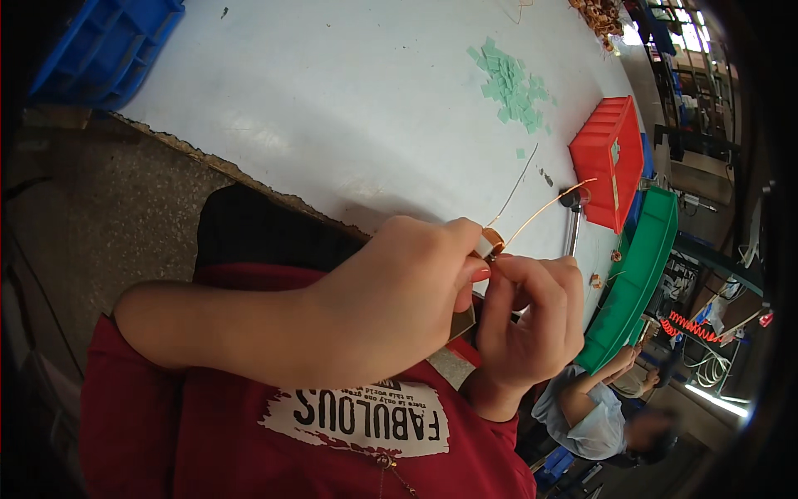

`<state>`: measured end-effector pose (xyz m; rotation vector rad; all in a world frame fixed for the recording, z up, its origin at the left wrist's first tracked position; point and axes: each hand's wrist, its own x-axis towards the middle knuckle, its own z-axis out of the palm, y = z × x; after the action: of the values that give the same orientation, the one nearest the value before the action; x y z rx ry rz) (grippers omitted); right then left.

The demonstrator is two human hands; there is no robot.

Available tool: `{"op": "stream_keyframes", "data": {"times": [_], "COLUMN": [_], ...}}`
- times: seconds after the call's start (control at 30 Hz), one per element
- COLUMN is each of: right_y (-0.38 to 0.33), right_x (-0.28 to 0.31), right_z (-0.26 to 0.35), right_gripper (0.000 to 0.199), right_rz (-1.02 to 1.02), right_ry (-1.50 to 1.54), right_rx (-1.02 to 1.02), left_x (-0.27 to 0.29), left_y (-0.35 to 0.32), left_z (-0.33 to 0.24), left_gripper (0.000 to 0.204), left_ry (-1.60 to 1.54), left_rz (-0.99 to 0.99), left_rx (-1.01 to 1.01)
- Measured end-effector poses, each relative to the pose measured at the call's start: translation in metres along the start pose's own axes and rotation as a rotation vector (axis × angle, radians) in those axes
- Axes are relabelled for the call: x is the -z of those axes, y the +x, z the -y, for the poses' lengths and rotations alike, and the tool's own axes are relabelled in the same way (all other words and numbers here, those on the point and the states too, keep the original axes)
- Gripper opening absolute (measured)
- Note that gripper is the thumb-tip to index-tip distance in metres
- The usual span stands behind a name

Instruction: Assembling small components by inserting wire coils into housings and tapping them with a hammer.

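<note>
A small copper wire coil (496, 239) with a whitish side is held up just above the table's near edge. Two thin wire leads stick out from it toward the far right; one is a bright copper lead (544, 205). My left hand (420, 270) is closed, its thumb and forefinger pinching the coil from the left. From the right, my right hand (536, 312) has thumb and forefinger pressed together at the coil's lower end, touching it. The fingertips hide part of the coil.
Green square pieces (511, 86) lie scattered on the white table (332, 91). Right of them stand a red bin (600, 166), a metal rod-like tool (573, 229) and a long green tray (636, 283). A blue crate (112, 50) sits far left. A co-worker (590, 416) is at lower right.
</note>
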<state>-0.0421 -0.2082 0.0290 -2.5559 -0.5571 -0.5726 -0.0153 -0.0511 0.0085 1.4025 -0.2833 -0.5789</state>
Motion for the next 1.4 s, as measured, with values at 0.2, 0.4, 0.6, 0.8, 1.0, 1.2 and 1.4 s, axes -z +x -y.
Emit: {"op": "stream_keyframes", "data": {"times": [0.2,0.4,0.6,0.8,1.0,1.2,1.4], "right_y": [-0.014,-0.066,-0.121,-0.082,-0.067,-0.055,-0.049], "right_x": [0.008,0.054,0.078,0.072,0.070,0.072,0.072], "right_z": [-0.003,-0.075,-0.131,-0.064,-0.020,-0.029,-0.029], "right_gripper": [0.030,0.040,0.031,0.031,0.042,0.050,0.050], "right_rz": [-0.140,0.003,0.162,0.064,0.334,0.667,0.675], "right_ry": [0.190,-0.643,-0.754,0.135,0.367,0.212,0.141], "right_rx": [-0.234,-0.390,-0.155,-0.828,-0.607,-0.539,-0.494], "left_x": [0.011,0.027,0.030,0.019,0.014,0.010,0.011], "left_y": [0.001,-0.019,-0.052,-0.052,-0.041,-0.037,-0.036], "left_z": [0.003,-0.002,0.025,0.078,0.081,0.074,0.070], "left_gripper": [0.016,0.015,0.014,0.012,0.017,0.026,0.028], "left_ry": [-0.257,-0.644,-1.066,-1.438,-1.407,-1.339,-1.343], "left_rz": [0.130,0.258,0.227,0.190,0.139,0.079,0.049], "left_rx": [0.155,0.415,0.387,0.193,0.199,0.262,0.307]}}
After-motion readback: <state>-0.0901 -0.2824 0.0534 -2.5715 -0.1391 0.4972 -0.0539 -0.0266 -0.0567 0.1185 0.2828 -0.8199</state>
